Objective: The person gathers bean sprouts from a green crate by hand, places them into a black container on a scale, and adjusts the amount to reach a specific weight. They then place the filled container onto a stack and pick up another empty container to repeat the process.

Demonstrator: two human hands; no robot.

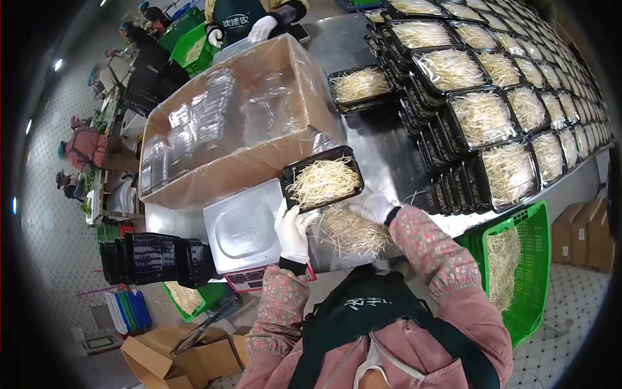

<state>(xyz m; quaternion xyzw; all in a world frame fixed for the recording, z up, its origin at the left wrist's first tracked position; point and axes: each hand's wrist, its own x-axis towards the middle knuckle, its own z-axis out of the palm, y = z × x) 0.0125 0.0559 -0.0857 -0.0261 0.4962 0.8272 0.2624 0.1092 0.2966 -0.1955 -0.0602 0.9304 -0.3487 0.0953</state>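
black plastic tray (322,178) heaped with pale bean sprouts (324,183), tilted on the scale's edge; loose sprout pile (353,232) just beside it.

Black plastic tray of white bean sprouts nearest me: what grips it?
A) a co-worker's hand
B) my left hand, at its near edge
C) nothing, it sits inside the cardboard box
B: the white-gloved left hand clasps the near edge of the black plastic tray of bean sprouts, beside the steel scale.
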